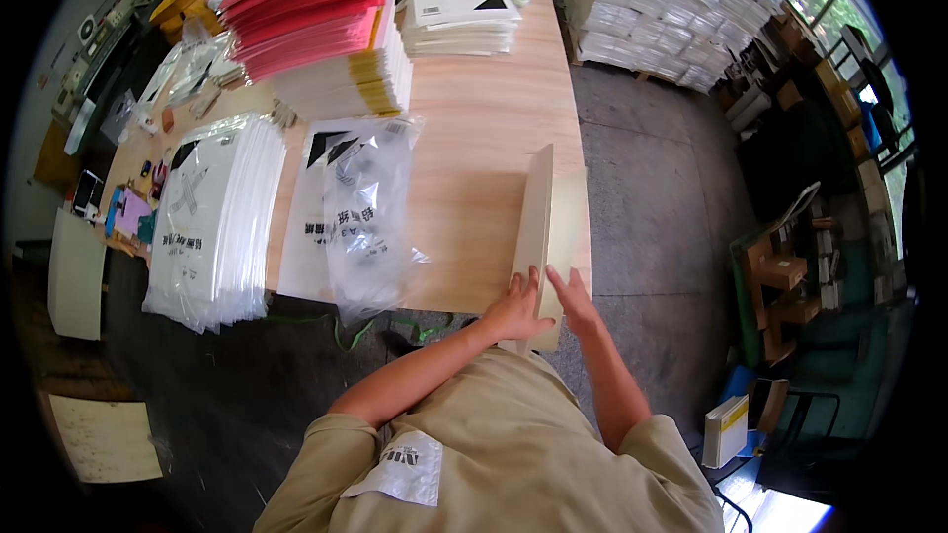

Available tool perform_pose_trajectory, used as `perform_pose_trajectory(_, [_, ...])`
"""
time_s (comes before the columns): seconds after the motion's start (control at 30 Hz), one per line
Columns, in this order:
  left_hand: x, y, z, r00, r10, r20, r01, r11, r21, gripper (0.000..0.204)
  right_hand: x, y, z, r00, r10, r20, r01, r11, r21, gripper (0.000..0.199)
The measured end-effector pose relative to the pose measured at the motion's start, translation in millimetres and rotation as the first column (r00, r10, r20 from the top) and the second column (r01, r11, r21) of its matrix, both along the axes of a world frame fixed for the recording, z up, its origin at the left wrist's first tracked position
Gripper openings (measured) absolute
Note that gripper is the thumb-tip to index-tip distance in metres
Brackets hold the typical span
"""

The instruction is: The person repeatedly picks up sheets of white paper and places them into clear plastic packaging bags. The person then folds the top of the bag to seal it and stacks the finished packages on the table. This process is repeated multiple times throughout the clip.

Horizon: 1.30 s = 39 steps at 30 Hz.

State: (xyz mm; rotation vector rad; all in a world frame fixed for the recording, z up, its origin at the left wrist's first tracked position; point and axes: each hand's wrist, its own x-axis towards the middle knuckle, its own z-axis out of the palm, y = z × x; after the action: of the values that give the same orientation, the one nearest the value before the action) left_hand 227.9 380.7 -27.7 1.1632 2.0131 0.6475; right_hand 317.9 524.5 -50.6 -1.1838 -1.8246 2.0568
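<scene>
A cream stack of large paper sheets or board (534, 212) stands on its long edge near the table's right side. A flat cream sheet (567, 199) shows just right of it. My left hand (515, 310) grips the near end of the upright stack, fingers on its left face and thumb toward the near edge. My right hand (574, 302) is at its right side, fingers apart, over the flat sheet. Left of these lies a white printed paper pack (306, 242), with a clear plastic bag (373, 227) partly over it.
A pile of clear-bagged white packs (212, 222) lies at the table's left edge. Further back stand a tall pile of pink and red packs (306, 15) and a white pile (459, 5). A wrapped pallet load (671, 15) stands on the floor beyond the table (484, 89).
</scene>
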Motion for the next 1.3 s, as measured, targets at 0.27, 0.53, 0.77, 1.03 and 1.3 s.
perform_pose_trajectory(0.27, [-3.3, -12.1, -8.2, 0.977, 0.044, 0.211, -0.054, 0.998, 0.042, 0.104, 3.9, -7.6, 23.3, 0.996, -0.039, -0.079, 0.031, 0.995, -0.094, 0.054])
perform_pose_trajectory(0.53, [-46.6, -12.8, 14.0, 0.711, 0.373, 0.596, -0.630, 0.714, 0.305, 0.094, 4.4, -2.5, 11.6, 0.947, 0.138, -0.291, -0.106, 0.987, 0.121, 0.050])
perform_pose_trajectory(0.77, [-81.9, -17.1, 65.3, 0.534, -0.007, 0.846, -0.683, 0.586, 0.436, 0.090, -5.5, -5.2, 84.3, 0.870, 0.359, -0.339, -0.298, 0.929, 0.218, 0.047])
perform_pose_trajectory(1.03, [-74.7, -28.4, 83.1, 0.739, 0.100, 0.666, -0.624, 0.475, 0.621, 0.101, 0.5, -8.2, 112.9, 0.874, 0.318, -0.368, -0.208, 0.928, 0.309, 0.027])
perform_pose_trajectory(1.3, [-95.0, -197.2, 71.7, 0.569, 0.692, -0.445, -0.277, 0.670, 0.689, 0.092, 61.5, 12.7, 118.9, 0.962, 0.256, -0.097, -0.107, 0.679, 0.726, 0.025])
